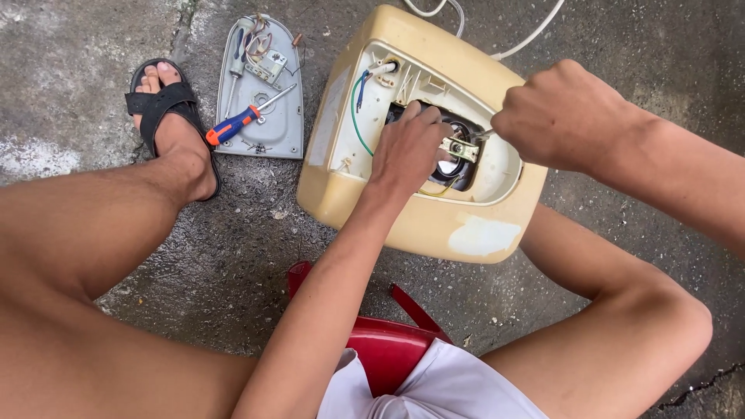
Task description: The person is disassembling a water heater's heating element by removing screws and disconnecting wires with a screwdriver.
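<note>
A cream casing (pixel 403 209) lies on the concrete floor (pixel 233 256) at the centre of the frame, its opened side facing up. The left hand (pixel 407 151) is reached into the opening, fingers curled around a dark round part (pixel 458 159) there. The right hand (pixel 563 116), at the upper right, is closed in a fist around a tool whose metal tip (pixel 483 135) meets a small bracket (pixel 459 147). A grey cover (pixel 260 89) lies at the upper left, a screwdriver (pixel 244 118) resting on it.
</note>
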